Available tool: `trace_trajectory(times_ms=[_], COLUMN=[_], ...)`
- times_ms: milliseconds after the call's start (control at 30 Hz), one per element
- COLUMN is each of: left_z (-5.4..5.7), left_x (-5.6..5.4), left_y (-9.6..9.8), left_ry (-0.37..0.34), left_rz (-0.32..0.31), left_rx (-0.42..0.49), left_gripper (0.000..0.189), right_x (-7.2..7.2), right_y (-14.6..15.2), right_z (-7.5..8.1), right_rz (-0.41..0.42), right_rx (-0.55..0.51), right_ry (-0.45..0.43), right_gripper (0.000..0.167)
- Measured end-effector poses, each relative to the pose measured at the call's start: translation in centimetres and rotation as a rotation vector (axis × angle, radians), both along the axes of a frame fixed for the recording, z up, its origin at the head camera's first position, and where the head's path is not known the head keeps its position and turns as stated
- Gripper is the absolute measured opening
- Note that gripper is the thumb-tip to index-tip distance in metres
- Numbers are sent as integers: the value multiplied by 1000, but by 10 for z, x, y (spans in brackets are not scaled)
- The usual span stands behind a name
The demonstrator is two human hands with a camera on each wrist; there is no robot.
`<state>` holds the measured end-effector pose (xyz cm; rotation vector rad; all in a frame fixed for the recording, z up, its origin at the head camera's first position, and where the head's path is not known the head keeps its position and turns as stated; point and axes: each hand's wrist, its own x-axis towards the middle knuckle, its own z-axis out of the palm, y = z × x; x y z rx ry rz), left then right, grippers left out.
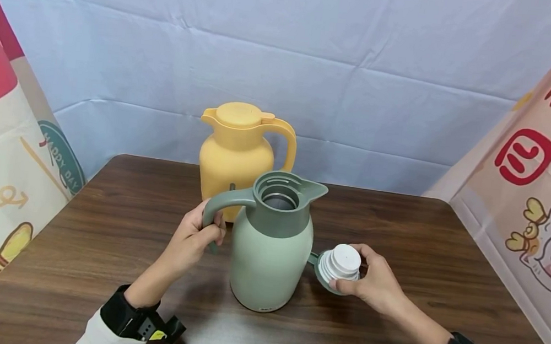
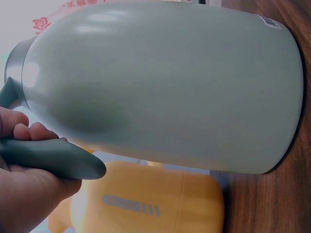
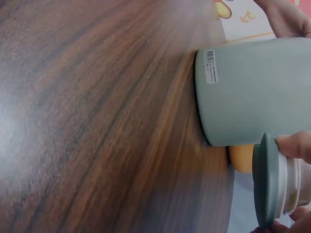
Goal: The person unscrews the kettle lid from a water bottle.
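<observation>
A light green thermos jug (image 1: 271, 260) stands upright on the table, its mouth uncovered and its spout pointing right. My left hand (image 1: 202, 232) grips the jug's dark green handle (image 2: 63, 158). To the right of the jug, my right hand (image 1: 378, 281) holds the jug's lid (image 1: 340, 262) by its edge between thumb and fingers. The lid is upside down, with its white stepped plug facing up and its green top facing the table. In the right wrist view the lid (image 3: 267, 182) appears beside the jug's body, apart from it.
A yellow thermos jug (image 1: 237, 152) with its lid on stands behind the green one, partly hidden by it. The brown wooden table (image 1: 399, 234) reaches back to a pale blue cloth (image 1: 268, 44). Printed cloths hang at the left (image 1: 2, 168) and right.
</observation>
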<state>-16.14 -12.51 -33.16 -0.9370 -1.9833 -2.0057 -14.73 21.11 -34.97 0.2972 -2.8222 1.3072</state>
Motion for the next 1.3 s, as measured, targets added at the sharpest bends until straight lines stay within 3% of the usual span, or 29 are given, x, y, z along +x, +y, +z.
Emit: trace_trajectory(times_ms=[267, 467, 900, 1300], left_z=[0, 0, 0, 0], left_x=[0, 1, 2, -1], left_y=[0, 0, 0, 0], left_ry=[-2, -15, -30, 16], left_rz=[2, 5, -3, -8], left_rx=[1, 0, -5, -5], left_gripper=[11, 11, 11, 14], right_x=[0, -1, 0, 0], right_y=[-7, -10, -12, -11], right_z=[-15, -26, -32, -31], right_rz=[-3, 5, 49, 70], right_rx=[159, 222, 256, 254], right_ry=[27, 10, -45, -61], right_gripper=[66, 66, 68, 71])
